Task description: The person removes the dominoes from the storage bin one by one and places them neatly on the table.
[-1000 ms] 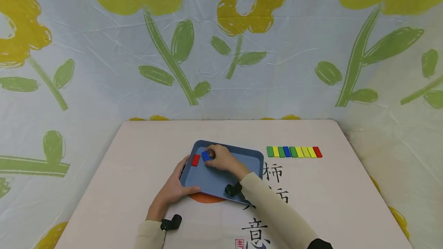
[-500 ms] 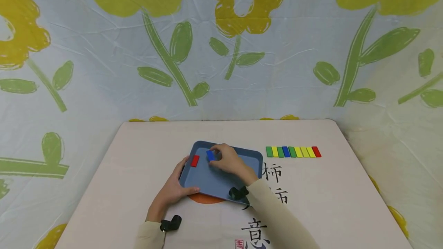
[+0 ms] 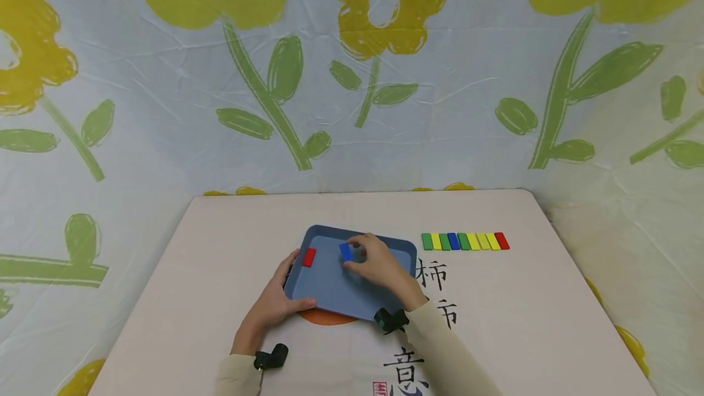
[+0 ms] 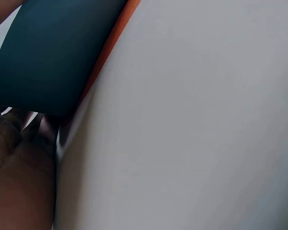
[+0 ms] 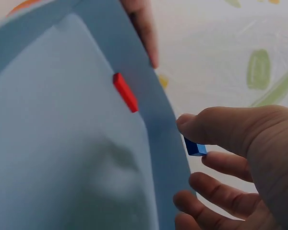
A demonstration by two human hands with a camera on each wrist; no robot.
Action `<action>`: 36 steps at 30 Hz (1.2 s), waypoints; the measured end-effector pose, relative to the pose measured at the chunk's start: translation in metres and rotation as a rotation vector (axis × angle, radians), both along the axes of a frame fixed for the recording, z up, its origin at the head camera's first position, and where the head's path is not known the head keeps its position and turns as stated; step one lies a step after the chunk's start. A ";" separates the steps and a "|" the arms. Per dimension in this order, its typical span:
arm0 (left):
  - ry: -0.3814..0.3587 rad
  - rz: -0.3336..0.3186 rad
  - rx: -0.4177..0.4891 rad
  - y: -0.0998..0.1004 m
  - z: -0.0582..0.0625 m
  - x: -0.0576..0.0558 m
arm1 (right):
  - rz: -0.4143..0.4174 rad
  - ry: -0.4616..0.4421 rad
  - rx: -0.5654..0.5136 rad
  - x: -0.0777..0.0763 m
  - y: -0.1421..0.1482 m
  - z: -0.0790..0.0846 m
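My right hand [image 3: 382, 266] pinches a small blue domino-like block [image 3: 345, 252] between thumb and fingers, over the blue-grey tray [image 3: 335, 295]. In the right wrist view the same blue block [image 5: 196, 148] shows one end below the thumb. A red block [image 3: 309, 257] lies inside the tray near its left wall. My left hand [image 3: 275, 299] holds the tray's left side, with the thumb at the near-left corner and the fingers along the left edge. In the left wrist view, that hand [image 4: 21, 177] is beside the dark tray wall; its fingertips are mostly hidden.
Right of the tray, a row of several flat blocks [image 3: 464, 241] in green, yellow, blue and red lies on the pale table [image 3: 522, 298]. Black written characters [image 3: 406, 368] and an orange shape [image 3: 328, 318] mark the tabletop. A flowered sheet [image 3: 440, 139] rises behind.
My right hand has moved right across the tray, carrying the blue block away from the red one. My left hand stays on the tray, and the red block keeps its place there.
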State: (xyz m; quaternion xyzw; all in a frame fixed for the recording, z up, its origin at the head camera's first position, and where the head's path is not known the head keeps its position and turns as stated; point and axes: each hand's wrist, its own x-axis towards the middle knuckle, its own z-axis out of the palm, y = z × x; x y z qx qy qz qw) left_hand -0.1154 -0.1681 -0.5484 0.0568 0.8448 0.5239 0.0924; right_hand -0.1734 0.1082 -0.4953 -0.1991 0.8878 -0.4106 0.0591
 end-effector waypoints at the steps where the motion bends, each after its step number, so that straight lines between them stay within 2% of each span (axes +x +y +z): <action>1: -0.002 0.002 0.003 0.000 0.000 0.000 | -0.006 0.001 -0.003 0.001 0.001 0.000; 17: 0.001 -0.003 -0.011 0.000 0.000 0.002 | -0.047 0.062 -0.037 0.022 0.016 0.006; 36: -0.005 -0.009 0.002 0.000 0.001 0.001 | -0.169 0.050 -0.037 0.019 0.051 0.026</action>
